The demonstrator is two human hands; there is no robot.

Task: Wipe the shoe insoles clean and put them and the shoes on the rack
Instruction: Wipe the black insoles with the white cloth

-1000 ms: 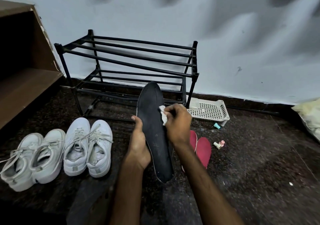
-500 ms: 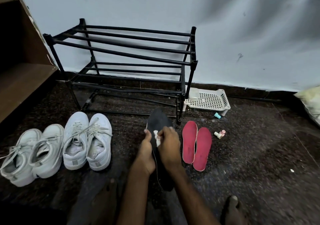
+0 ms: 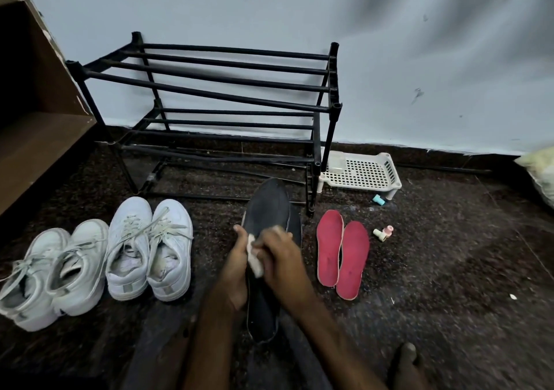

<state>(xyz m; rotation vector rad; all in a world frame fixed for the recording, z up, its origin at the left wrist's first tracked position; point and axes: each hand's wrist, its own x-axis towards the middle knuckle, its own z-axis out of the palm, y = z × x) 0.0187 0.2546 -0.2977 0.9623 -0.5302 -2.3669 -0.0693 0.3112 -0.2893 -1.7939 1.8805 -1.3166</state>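
Lowered from rack height, the long black foam insole (image 3: 266,209) is sitting gripped in the left hand (image 3: 235,269) while the right hand (image 3: 284,257) is pinching a small white cloth (image 3: 254,259) onto it.

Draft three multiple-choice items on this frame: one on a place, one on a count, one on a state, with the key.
1. Where do the red insoles lie? A on a table; B on the floor, right of the black insole; C in a bucket.
2. How many white shoes stand on the floor? A two; B four; C six.
3. What does the right hand do? A hangs idle; B lifts a shoe; C holds a white cloth against the black insole.
Key: 1 B, both lie flat on the dark floor; 2 B, two pairs stand side by side at the left; 3 C, its fingers press the cloth on the insole that the left hand grips.
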